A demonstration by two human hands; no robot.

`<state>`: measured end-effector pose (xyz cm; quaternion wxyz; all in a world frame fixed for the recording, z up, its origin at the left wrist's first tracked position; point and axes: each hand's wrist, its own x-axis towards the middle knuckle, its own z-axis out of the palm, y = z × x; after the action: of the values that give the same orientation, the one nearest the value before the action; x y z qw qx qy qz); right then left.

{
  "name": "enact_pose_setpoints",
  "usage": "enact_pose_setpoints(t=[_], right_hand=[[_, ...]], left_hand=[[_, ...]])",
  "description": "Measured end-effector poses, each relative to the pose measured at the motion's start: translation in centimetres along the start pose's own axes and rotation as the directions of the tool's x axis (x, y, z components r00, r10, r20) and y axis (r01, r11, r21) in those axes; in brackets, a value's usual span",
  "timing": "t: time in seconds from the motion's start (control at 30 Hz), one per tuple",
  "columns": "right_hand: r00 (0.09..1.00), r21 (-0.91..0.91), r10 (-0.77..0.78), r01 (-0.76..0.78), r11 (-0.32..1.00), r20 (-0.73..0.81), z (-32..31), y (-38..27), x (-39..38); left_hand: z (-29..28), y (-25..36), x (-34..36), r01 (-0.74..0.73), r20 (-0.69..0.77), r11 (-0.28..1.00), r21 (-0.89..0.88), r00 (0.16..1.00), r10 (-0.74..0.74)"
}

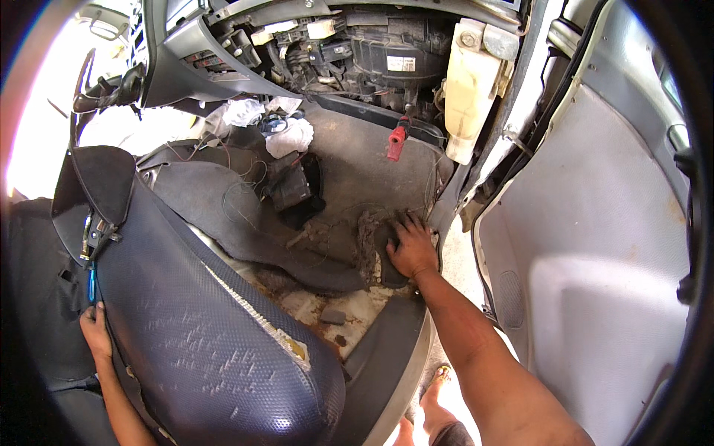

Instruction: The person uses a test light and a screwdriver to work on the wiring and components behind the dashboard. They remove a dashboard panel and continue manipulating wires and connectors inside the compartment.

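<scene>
At the left, beside the dark textured seat [216, 327], my left hand [95, 331] is closed with its fingertips at the lower end of a slim blue-handled tool, seemingly a screwdriver [92, 284]. The tool's upper end meets a small metal mechanism [98, 232] below a dark trim flap [100, 182]. My right hand [411, 247] lies with fingers spread on the worn grey floor carpet [357, 163], near the door sill, holding nothing. A long split in the seat cover shows pale padding [256, 316].
The dashboard's underside is exposed, with a black housing [398, 63] and a yellowed plastic tank [470, 89]. A red-handled tool [399, 139] lies on the carpet. Dark loose carpet and a black box [288, 186] lie mid-floor. The open door [580, 223] stands at right.
</scene>
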<state>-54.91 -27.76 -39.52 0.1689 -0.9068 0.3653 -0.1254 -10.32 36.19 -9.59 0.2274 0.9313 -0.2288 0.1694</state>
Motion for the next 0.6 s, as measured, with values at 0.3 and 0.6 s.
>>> enact_pose_setpoints(t=[0.3,0.6], right_hand=[[0.991,0.021,-0.057,0.060,0.998,-0.123,0.6,0.0,0.0],[0.994,-0.008,-0.055,0.055,0.998,-0.097,0.9,0.2,0.2]], left_hand=[[0.8,-1.6,-0.3,0.007,-0.147,1.000,-0.012,0.989,-0.009],[0.5,-2.1,-0.6,0.086,-0.114,0.996,-0.020,0.990,-0.088]])
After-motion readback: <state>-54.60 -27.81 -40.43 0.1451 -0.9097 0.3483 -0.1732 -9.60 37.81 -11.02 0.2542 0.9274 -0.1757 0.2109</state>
